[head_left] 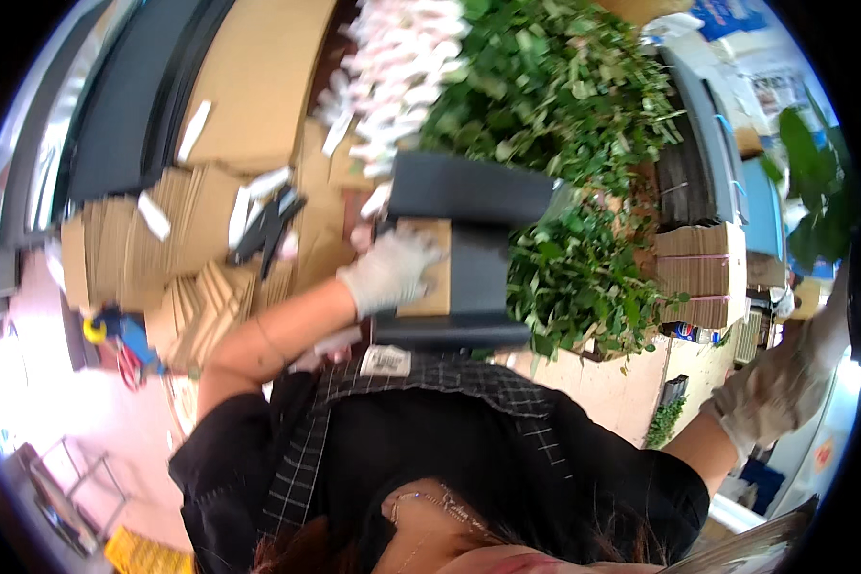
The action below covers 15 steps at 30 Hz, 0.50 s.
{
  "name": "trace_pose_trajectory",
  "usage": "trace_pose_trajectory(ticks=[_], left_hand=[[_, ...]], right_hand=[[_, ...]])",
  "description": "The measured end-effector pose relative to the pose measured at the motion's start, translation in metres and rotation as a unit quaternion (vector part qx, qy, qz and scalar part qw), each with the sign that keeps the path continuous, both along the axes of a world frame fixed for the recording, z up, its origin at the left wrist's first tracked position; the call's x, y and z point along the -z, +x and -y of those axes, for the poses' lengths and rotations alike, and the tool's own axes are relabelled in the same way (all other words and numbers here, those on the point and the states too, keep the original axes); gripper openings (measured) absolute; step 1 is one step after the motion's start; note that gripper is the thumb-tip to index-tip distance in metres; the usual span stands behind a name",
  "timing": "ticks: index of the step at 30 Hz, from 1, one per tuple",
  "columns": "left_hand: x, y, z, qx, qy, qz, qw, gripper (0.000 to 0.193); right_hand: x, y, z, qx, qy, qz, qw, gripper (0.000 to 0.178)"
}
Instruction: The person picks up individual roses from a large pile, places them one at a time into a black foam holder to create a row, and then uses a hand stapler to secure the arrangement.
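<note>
My left hand (392,274), in a pale work glove, rests with fingers spread on a brown cardboard piece (436,297) inside an open black box (480,268). The box lies in front of my chest, its far flap (469,187) raised. Out at the far right, my right hand (773,394), also gloved, is lifted and blurred. Its fingers appear closed around a leafy stem, whose big green leaves (813,182) show above it near the picture's rim. The grip itself is partly hidden.
Leafy green stems (564,105) and pale pink-white wrapped flower heads (407,72) cover the table's back. Folded cardboard (124,253) and black strips (263,230) lie left, beside large black sheets (129,96). A strapped cardboard stack (698,277) stands right. Scissors (129,366) lie lower left.
</note>
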State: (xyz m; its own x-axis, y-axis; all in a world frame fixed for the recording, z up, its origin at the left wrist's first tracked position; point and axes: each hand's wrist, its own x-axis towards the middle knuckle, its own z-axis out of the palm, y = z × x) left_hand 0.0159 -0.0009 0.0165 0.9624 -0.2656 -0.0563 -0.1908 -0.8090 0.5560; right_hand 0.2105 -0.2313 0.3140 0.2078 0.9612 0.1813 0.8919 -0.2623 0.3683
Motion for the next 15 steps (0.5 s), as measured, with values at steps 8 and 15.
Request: trace_pose_trajectory(ticks=[8,15], left_hand=[[0.026,0.002,-0.029,-0.073,-0.189,-0.062,0.977,0.034],[0.010,-0.007,-0.029,-0.002,-0.135,-0.032,0.990,0.030]], right_hand=[[0.249,-0.083,-0.030,-0.111,-0.149,-0.358,0.915,0.026],[0.262,-0.072,-0.070,-0.144,-0.372,-0.515,0.759,0.020]])
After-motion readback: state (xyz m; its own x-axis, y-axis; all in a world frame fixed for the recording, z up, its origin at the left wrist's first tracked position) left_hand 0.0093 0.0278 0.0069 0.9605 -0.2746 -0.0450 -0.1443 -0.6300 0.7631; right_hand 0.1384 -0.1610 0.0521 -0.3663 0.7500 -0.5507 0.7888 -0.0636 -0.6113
